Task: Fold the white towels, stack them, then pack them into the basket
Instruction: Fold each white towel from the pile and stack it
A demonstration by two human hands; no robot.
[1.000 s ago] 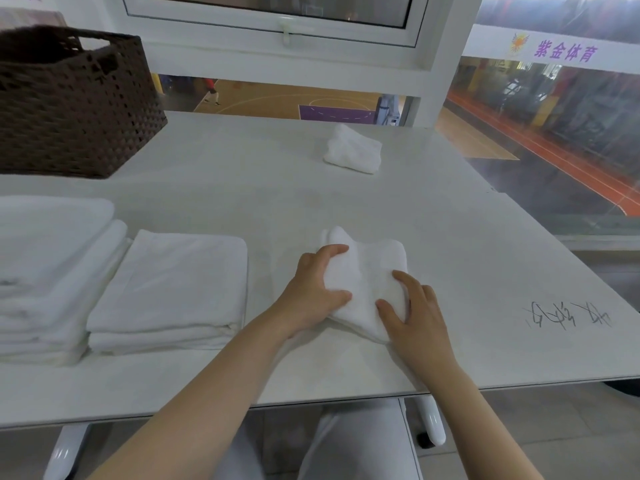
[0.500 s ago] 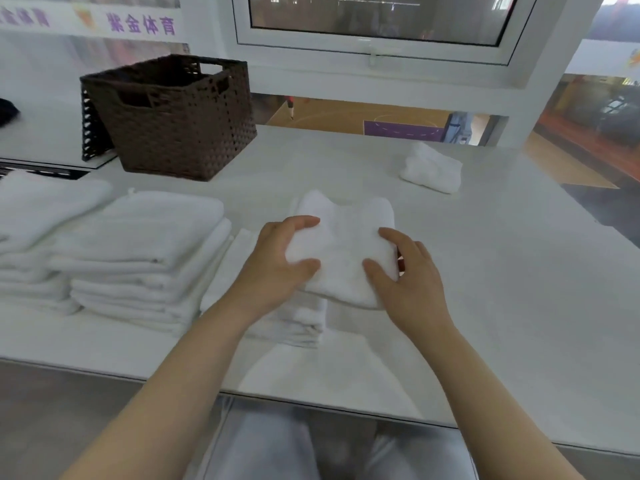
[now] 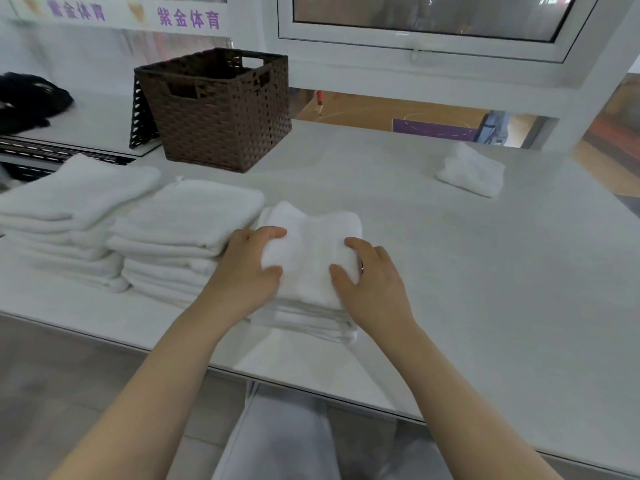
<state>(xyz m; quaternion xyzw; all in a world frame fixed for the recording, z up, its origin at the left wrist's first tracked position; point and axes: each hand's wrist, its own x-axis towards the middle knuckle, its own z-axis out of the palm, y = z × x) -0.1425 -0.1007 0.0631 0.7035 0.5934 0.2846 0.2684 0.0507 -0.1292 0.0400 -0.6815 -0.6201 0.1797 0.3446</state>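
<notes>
Counter [image 3: 450,271]: white, flat.
On it: brown woven basket [image 3: 221,109], three folded towel stacks [image 3: 187,220], one loose towel [image 3: 471,171].

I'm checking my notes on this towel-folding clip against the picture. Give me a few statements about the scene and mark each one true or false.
1. Both hands hold the folded towel on top of the nearest stack. True: the left hand and the right hand grip its two sides.
2. The brown basket already holds white towels. False: no towel shows in it.
3. One small towel lies alone on the far right of the table. True.
4. The basket lies tipped on its side. False: it stands upright, opening upward.
5. Two more towel stacks sit left of the hands. True.
</notes>
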